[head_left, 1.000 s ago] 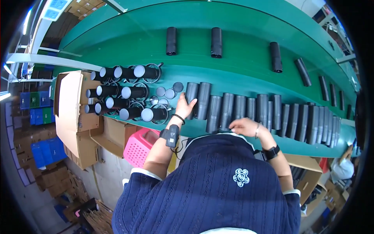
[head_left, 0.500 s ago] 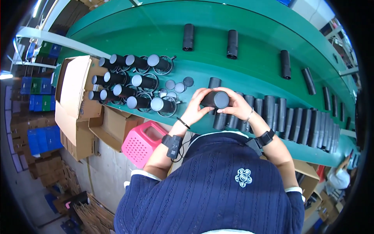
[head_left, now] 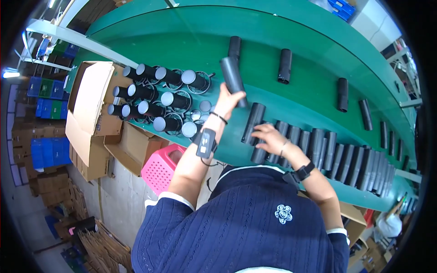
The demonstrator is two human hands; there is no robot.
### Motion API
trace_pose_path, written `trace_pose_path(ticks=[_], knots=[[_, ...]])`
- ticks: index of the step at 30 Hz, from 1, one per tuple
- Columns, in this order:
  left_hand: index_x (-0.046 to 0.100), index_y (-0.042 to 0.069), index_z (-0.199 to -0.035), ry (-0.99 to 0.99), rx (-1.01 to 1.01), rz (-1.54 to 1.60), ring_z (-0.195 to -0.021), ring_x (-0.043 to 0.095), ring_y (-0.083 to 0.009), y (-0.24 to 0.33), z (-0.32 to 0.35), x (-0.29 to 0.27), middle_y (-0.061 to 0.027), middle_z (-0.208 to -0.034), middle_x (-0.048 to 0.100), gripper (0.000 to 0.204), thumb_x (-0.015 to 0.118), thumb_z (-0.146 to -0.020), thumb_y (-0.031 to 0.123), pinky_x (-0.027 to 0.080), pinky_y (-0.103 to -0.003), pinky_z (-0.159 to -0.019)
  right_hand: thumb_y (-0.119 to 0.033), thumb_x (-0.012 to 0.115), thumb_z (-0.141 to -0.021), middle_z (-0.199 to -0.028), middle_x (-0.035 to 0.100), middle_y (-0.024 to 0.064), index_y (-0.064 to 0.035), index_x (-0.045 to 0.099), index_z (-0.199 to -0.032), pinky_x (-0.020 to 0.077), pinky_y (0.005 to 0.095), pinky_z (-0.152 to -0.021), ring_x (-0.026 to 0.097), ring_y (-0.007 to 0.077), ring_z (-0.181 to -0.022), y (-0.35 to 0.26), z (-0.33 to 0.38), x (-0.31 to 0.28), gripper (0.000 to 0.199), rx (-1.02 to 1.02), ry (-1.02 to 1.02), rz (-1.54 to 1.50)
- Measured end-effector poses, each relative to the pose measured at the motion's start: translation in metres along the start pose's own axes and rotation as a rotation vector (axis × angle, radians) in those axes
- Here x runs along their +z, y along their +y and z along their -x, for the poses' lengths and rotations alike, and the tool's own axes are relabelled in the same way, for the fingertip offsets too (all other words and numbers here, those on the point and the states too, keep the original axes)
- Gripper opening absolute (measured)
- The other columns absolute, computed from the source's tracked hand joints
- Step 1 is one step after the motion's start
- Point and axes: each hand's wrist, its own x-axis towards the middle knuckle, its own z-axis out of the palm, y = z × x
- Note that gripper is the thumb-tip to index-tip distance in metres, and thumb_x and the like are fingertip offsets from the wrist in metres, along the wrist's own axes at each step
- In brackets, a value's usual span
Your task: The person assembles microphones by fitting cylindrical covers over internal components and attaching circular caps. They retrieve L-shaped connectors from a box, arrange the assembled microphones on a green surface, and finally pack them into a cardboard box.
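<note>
left hand is up near centre-top of frame, fingers wrapped round a dark cylinder tube, holding it lifted off the green counter w/ its long axis pointing up-frame, prob. so it goes down lengthwise like the lone tubes spaced apart further up. right hand sits centre-right, palm down, fingers spread over the near end of the row of tubes; resting on them, not clenched, can't tell if it grips one. row runs side by side along the counter's near edge toward lower right, packed touching, handy to reach. left of centre: capped tubes standing in a cluster, w/ loose round caps beside. open cardboard box at upper left, pink basket below the counter edge.
</note>
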Motion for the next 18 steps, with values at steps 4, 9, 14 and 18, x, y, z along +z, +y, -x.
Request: trace_pose_path(ticks=[4,9,14,18], knots=[[0.037,-0.006,-0.116,0.347,0.172,-0.369,-0.088,0.059,-0.0305,0.021,-0.091,-0.002,-0.0211,-0.101,0.056,0.069,0.074,-0.061,0.015,0.049,-0.039,-0.078,-0.015,0.074,-0.069,-0.124,0.053,0.0151,-0.0079,0.061,-0.113,0.0387,0.04,-0.099,0.048,0.0328,-0.114,-0.001,0.002,0.007,0.046,0.007,-0.031,-0.045],[0.042,0.003,-0.114,0.628,0.003,-0.812,-0.103,0.057,-0.039,0.03,-0.163,-0.021,-0.0209,-0.114,0.056,0.065,0.075,-0.064,0.028,0.048,-0.049,-0.086,-0.013,0.065,-0.081,-0.104,0.062,0.0137,-0.0065,0.059,-0.115,0.0499,0.0354,-0.077,0.062,0.0266,-0.094,-0.032,0.037,-0.035,0.036,0.195,0.12,-0.406],[0.039,0.014,-0.122,0.714,-0.164,-1.342,-0.111,0.05,-0.0261,0.035,-0.207,-0.026,-0.0067,-0.119,0.052,0.052,0.065,-0.077,0.023,0.045,-0.047,-0.084,-0.009,0.066,-0.08,-0.104,0.063,0.012,-0.004,0.058,-0.116,0.05,0.0306,-0.075,0.063,0.0213,-0.093,-0.048,0.11,-0.054,0.037,0.51,0.266,-0.35],[0.039,0.017,-0.129,0.803,-0.058,-1.579,-0.109,0.048,-0.0227,0.035,-0.238,-0.049,-0.0037,-0.116,0.052,0.044,0.053,-0.087,0.017,0.041,-0.045,-0.081,-0.001,0.065,-0.08,-0.101,0.064,0.0095,-0.0025,0.058,-0.116,0.0496,0.0276,-0.078,0.062,0.0172,-0.093,-0.063,0.173,-0.033,0.036,0.71,0.419,-0.416]])
